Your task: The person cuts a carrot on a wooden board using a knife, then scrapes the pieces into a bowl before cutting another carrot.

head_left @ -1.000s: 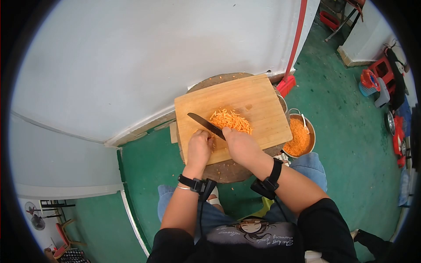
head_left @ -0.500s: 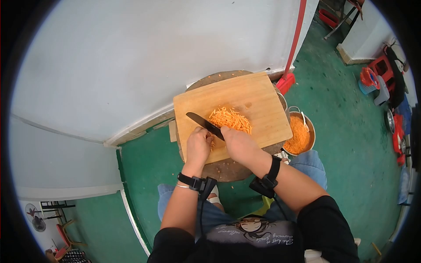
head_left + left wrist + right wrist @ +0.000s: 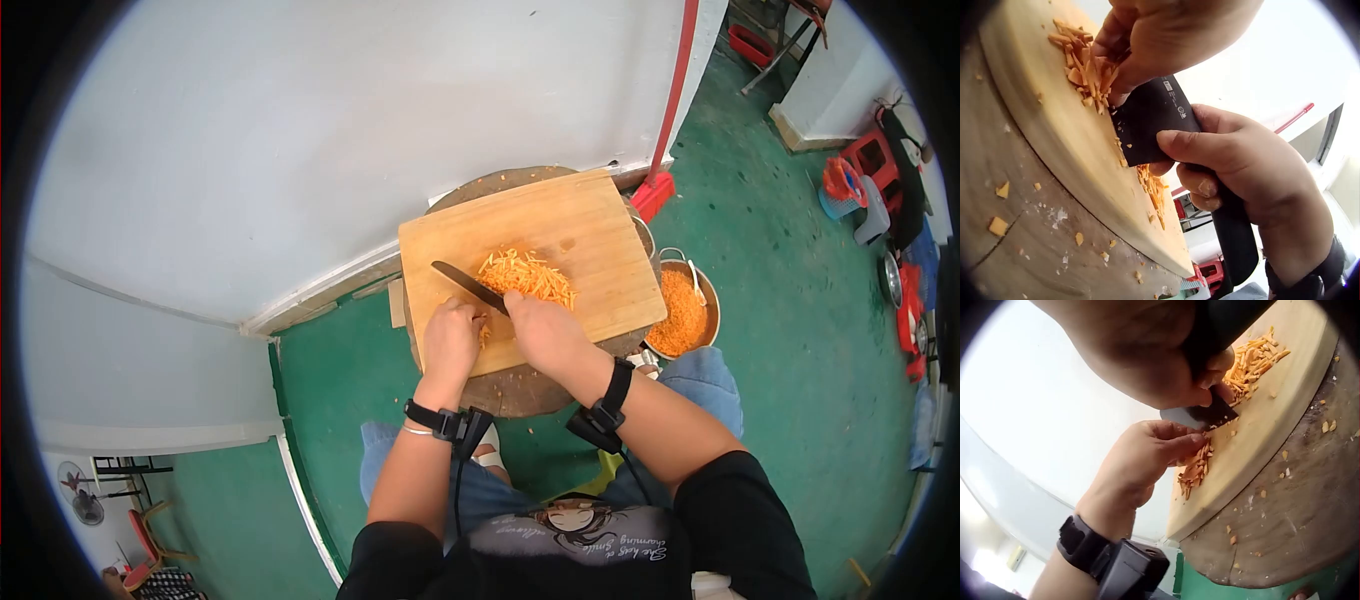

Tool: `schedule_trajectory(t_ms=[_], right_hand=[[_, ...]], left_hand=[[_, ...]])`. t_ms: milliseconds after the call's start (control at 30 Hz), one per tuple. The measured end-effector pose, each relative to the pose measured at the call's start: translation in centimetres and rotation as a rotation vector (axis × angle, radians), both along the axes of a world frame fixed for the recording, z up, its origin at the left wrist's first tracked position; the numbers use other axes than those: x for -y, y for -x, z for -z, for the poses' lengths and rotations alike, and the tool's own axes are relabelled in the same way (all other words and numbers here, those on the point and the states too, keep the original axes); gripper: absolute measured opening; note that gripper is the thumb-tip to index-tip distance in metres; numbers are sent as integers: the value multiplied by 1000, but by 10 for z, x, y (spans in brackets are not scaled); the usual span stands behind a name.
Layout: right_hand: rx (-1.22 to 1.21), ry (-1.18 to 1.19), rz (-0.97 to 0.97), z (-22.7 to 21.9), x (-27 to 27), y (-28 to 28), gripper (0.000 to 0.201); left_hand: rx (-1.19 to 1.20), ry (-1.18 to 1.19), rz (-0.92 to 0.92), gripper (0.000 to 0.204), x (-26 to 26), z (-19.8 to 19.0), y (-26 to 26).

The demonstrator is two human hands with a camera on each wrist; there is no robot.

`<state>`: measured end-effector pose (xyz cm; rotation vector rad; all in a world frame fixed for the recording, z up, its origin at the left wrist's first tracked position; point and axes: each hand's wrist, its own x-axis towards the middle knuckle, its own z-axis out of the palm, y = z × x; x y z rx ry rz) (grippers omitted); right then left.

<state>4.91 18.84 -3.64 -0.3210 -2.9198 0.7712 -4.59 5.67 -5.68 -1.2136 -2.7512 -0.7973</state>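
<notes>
My right hand [image 3: 547, 328] grips the black handle of a broad dark kitchen knife [image 3: 1147, 122], thumb against the side of the blade. The blade's edge is down at the wooden cutting board [image 3: 610, 235]. To the left of the blade, my left hand [image 3: 452, 337] has its fingers curled over a small bunch of orange carrot strips [image 3: 1085, 69], fingertips right at the blade. Beyond the knife, a larger pile of cut carrot [image 3: 528, 275] lies on the board. In the right wrist view, the bunch of strips [image 3: 1194, 472] sticks out from under the left fingers.
The board rests on a round wooden block [image 3: 515, 393] sprinkled with carrot bits. A pot [image 3: 712, 320] of chopped carrot with a white spoon [image 3: 694, 275] stands on the floor at the right. A white wall [image 3: 330, 130] rises behind the board; a red broom [image 3: 655, 195] leans there.
The knife has shifted only slightly, its blade looking narrower and more upright than half a second ago. Both hands stay at nearly the same place on the board.
</notes>
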Motion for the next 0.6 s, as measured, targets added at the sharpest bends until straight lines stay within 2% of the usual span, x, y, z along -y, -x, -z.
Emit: schedule_trajectory(t_ms=[233, 467, 600], right_hand=[[87, -19, -17, -17, -1, -10, 10], [77, -7, -62, -10, 5, 0, 10], [75, -1, -13, -4, 6, 3, 10]], left_hand=[[73, -19, -49, 9, -1, -1, 2], [133, -16, -63, 10, -4, -4, 2], [104, -32, -33, 10, -3, -4, -2]])
